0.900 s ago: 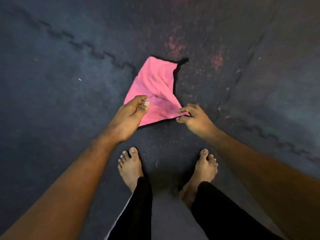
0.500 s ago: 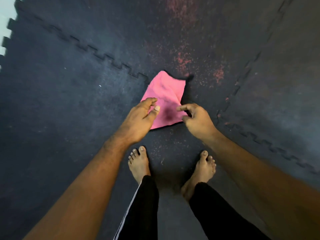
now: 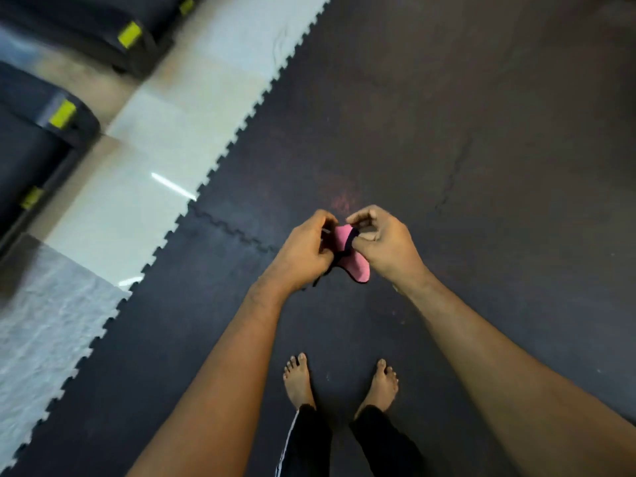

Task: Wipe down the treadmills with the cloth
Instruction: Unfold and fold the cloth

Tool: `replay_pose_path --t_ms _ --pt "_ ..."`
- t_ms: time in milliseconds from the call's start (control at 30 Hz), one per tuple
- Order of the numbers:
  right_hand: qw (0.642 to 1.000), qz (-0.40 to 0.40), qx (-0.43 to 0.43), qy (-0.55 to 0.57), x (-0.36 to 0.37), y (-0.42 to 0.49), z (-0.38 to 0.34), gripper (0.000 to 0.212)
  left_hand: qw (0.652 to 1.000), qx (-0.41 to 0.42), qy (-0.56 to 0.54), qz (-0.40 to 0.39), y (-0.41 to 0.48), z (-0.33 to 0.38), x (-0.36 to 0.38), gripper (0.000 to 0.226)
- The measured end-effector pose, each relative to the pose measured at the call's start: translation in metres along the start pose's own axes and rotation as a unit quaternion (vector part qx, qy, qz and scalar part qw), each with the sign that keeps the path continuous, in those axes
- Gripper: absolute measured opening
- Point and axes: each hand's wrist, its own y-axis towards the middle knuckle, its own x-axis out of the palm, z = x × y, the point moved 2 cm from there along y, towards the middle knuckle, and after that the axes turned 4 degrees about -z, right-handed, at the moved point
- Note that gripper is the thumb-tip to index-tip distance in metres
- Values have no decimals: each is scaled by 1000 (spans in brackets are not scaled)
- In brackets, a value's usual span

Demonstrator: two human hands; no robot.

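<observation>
Head view looks down on both hands raised close together with the pink cloth (image 3: 347, 239) bunched between them. The left hand (image 3: 301, 251) has its fingers curled round the cloth's left side, and a dark edge of the fabric trails out beneath its palm. The right hand (image 3: 387, 242) pinches the cloth's upper right part, its fingers bent inward over the thumb; a rounded pink fold hangs just below its wrist. Only a small part of the cloth shows between the two grips, and the knuckles of the two hands nearly meet above it.

Below the hands lies a dark mat (image 3: 464, 139) of interlocking tiles, with two bare feet (image 3: 297, 380) standing on it nearer the body than the hands, under black trousers (image 3: 303, 442). Well off to the left of the left hand, past the mat's toothed edge and a strip of pale floor (image 3: 165, 139), stand the treadmills (image 3: 38, 149), dark with yellow-green marks, blurred.
</observation>
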Motion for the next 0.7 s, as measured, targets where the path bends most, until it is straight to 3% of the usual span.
replay_pose_path --t_ms 200,367,433,500,700 --pt "988 88 -130 -13 -68 -50 -160 16 993 95 15 73 -44 136 -96 25" --pt "965 135 -214 -69 -114 -81 -265 9 971 198 63 116 -80 243 -169 41" --pt "956 143 -241 -89 -133 -95 -302 9 961 223 94 136 -91 281 -192 28" --pt "945 154 -265 -118 -149 -108 -332 10 948 237 126 173 -97 311 -213 15" --pt "922 167 -291 -196 -182 -135 -387 17 911 280 167 251 -120 385 -259 12"
